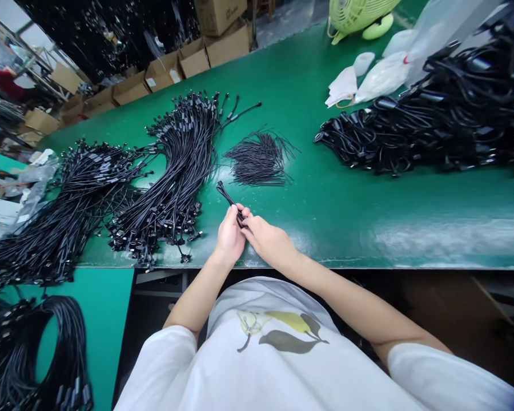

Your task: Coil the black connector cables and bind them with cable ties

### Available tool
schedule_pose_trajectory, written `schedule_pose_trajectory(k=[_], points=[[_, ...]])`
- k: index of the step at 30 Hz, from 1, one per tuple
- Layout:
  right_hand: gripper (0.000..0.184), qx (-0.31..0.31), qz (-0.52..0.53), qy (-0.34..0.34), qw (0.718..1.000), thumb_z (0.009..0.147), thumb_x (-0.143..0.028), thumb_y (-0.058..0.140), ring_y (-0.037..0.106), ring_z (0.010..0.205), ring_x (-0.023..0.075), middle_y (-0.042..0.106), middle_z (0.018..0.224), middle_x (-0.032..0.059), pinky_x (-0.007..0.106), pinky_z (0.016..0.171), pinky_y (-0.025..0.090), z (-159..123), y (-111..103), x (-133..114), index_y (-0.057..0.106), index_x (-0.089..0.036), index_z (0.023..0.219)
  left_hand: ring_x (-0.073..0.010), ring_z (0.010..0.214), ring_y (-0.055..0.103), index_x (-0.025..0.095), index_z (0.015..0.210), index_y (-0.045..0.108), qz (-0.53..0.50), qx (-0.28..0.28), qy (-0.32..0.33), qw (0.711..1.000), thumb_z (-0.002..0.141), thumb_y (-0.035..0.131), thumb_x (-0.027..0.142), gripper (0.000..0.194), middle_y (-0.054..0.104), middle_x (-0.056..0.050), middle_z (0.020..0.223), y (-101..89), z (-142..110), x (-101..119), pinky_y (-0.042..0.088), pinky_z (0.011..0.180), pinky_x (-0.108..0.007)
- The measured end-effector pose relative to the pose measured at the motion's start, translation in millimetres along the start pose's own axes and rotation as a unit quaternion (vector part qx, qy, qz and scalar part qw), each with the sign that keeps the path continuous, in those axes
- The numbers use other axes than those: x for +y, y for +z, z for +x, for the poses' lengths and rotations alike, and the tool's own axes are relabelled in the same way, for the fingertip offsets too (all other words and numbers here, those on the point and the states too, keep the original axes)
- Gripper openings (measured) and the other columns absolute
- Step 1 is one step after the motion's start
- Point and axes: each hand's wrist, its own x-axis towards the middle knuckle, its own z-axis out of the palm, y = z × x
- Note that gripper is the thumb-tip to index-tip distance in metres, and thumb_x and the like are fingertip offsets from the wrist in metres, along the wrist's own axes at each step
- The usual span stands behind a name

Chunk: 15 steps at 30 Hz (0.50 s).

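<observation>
A folded black cable (225,193) is held above the front of the green table, its looped end pointing up and left. My left hand (231,233) is closed around its middle. Against it, my right hand (265,237) has its fingers pinched at the cable's lower part; whether they also grip a tie is hidden. Just beyond the hands lies a loose pile of thin black twist ties (261,158). To the left, a large bundle of straight black cables (177,154) with connectors at both ends spreads across the table.
Another cable bundle (64,211) lies farther left, and coiled cables (64,342) rest on a lower green surface. At right is a heap of folded black cables (428,125). Behind it are white plastic bags (383,77) and a green fan (355,20). Cardboard boxes (165,71) line the far edge.
</observation>
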Motion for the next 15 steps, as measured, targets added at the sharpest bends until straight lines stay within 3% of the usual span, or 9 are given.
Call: schedule_pose_trajectory(k=[2, 4, 7, 9, 11, 13, 15], points=[[0.018, -0.016, 0.142, 0.057, 0.988, 0.098, -0.028, 0.036, 0.064, 0.072, 0.0171, 0.067, 0.084, 0.0054, 0.027, 0.064, 0.045, 3.5, -8.2, -4.1, 0.052, -0.019, 0.099, -0.0079, 0.064, 0.052, 0.016, 0.081, 0.055, 0.024, 0.006, 0.02, 0.999, 0.097, 0.043, 0.029, 0.024, 0.052, 0.001, 0.073, -1.5, -0.1, -1.4, 0.044, 0.069, -0.02], [0.013, -0.054, 0.27, 0.104, 0.956, 0.097, -0.028, 0.036, 0.06, 0.056, 0.0141, 0.058, 0.061, -0.0041, 0.025, 0.062, 0.045, 4.1, -15.7, -6.6, 0.047, -0.022, 0.093, -0.0078, 0.064, 0.051, 0.016, 0.083, 0.055, 0.042, -0.009, 0.031, 0.999, 0.096, 0.047, 0.032, 0.022, 0.052, 0.001, 0.075, -2.7, -0.8, -1.2, 0.043, 0.067, -0.02], [0.01, -0.125, 0.339, 0.129, 0.924, 0.095, -0.026, 0.037, 0.051, 0.044, 0.0118, 0.048, 0.05, -0.0094, 0.024, 0.057, 0.042, 1.4, -26.3, -3.4, 0.045, -0.023, 0.089, -0.0077, 0.064, 0.049, 0.017, 0.083, 0.052, 0.059, -0.037, 0.046, 0.997, 0.095, 0.05, 0.034, 0.02, 0.048, 0.002, 0.073, -5.4, -2.2, -0.4, 0.041, 0.061, -0.019], [0.01, -0.127, 0.302, 0.122, 0.937, 0.092, -0.024, 0.041, 0.054, 0.051, 0.0126, 0.052, 0.056, -0.0062, 0.026, 0.06, 0.042, 1.2, -35.3, 3.6, 0.05, -0.022, 0.088, -0.0076, 0.06, 0.045, 0.018, 0.081, 0.049, 0.089, -0.042, 0.061, 0.993, 0.093, 0.054, 0.038, 0.023, 0.043, 0.004, 0.067, -8.6, -3.8, -2.3, 0.039, 0.058, -0.019], [0.009, -0.055, 0.288, 0.12, 0.948, 0.089, -0.028, 0.049, 0.061, 0.067, 0.015, 0.062, 0.072, -0.0006, 0.028, 0.066, 0.044, 5.2, -45.8, 12.1, 0.054, -0.022, 0.092, -0.0078, 0.057, 0.042, 0.019, 0.081, 0.047, 0.146, -0.062, 0.077, 0.984, 0.09, 0.057, 0.045, 0.029, 0.039, 0.006, 0.064, -12.4, -6.9, -7.2, 0.038, 0.057, -0.02], [0.033, 0.027, 0.34, 0.109, 0.934, 0.08, -0.034, 0.064, 0.064, 0.087, 0.0176, 0.065, 0.1, 0.005, 0.03, 0.074, 0.048, 12.5, -55.0, 18.3, 0.052, -0.022, 0.109, -0.0086, 0.057, 0.042, 0.019, 0.082, 0.047, 0.234, -0.118, 0.079, 0.962, 0.087, 0.058, 0.053, 0.036, 0.041, 0.006, 0.063, -15.6, -12.1, -13.9, 0.04, 0.058, -0.022], [0.061, 0.031, 0.405, 0.087, 0.91, 0.071, -0.036, 0.074, 0.064, 0.093, 0.0181, 0.064, 0.11, 0.0065, 0.031, 0.078, 0.051, 19.8, -60.1, 19.9, 0.045, -0.023, 0.124, -0.0095, 0.058, 0.045, 0.019, 0.082, 0.048, 0.321, -0.179, 0.055, 0.929, 0.084, 0.058, 0.059, 0.041, 0.045, 0.005, 0.064, -16.7, -19.0, -19.8, 0.042, 0.06, -0.024]])
